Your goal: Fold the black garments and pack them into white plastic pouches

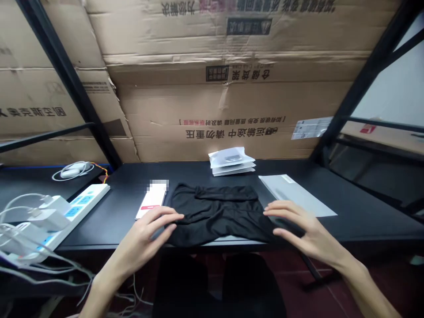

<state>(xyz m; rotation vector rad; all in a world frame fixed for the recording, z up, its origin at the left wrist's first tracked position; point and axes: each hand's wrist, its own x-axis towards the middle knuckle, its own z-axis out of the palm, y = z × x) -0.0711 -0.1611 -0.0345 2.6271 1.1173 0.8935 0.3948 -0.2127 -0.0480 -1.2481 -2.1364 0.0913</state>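
Garment [215, 216], black, on desk [364, 221]; left hand [145, 236] open on left edge, right hand [298, 225] open on right edge.

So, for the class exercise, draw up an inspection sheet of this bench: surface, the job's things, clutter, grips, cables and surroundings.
surface: flat black desktop.
job's things: wrinkled black cloth garment, lying at the front edge.
grips: bare left hand and bare right hand, open, on opposite sides of the garment.
clutter: stacked plastic packets, grey flat sheet, white-and-red card.
cables: grey cables hang below the bench from the white power strip.
surroundings: creased cardboard sheets behind a black metal frame.
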